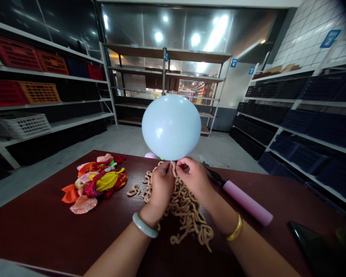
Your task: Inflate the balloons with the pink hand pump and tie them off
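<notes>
A large pale blue inflated balloon (171, 127) stands upright just beyond my hands, its lower end reaching down to my fingertips. My left hand (162, 181) is closed at the base of the balloon, apparently on its neck, which the fingers hide. Thumb and finger of my right hand (190, 171) pinch together beside it, by a tan cord-like strand (173, 169) that runs up between the two hands. Below them lies a loose heap of tan curly strands (184, 207) on the dark table (115, 242).
Left of the heap lies a pile of colourful deflated balloons (103, 179). A pink hand pump (246, 202) with a black end lies to the right, near a dark flat device (308, 240). Behind the table, shelves (194, 57) line the room, with crates (40, 92) on the left.
</notes>
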Available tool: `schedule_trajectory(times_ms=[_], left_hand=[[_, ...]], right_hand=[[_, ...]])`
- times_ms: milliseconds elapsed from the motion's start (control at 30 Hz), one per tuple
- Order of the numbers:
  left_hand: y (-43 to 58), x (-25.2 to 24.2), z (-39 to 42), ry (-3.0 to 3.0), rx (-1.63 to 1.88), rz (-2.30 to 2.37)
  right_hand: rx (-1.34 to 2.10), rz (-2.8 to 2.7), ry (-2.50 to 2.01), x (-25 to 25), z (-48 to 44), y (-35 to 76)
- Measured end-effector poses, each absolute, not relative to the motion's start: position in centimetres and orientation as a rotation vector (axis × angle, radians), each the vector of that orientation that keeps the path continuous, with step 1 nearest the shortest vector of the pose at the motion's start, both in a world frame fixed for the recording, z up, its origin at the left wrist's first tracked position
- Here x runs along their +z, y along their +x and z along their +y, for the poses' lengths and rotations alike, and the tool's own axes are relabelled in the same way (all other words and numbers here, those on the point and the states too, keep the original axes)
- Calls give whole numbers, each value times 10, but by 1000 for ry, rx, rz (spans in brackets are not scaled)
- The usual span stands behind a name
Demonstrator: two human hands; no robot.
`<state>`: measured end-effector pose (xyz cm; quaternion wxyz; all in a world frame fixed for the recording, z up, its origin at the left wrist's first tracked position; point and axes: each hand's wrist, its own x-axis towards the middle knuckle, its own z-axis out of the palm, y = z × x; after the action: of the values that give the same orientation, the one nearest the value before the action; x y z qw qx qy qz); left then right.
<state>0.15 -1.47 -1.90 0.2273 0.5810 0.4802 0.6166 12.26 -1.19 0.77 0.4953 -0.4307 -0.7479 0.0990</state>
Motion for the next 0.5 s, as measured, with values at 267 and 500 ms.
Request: schedule_trajectory(times_ms=[267, 500], left_hand=[[7, -23, -12, 1367, 1694, 1036], [5, -21, -14, 1249, 1703, 986]], right_hand=[[-399, -1894, -1173, 6, -27, 120], [-60, -1832, -1007, 4, -17, 123]])
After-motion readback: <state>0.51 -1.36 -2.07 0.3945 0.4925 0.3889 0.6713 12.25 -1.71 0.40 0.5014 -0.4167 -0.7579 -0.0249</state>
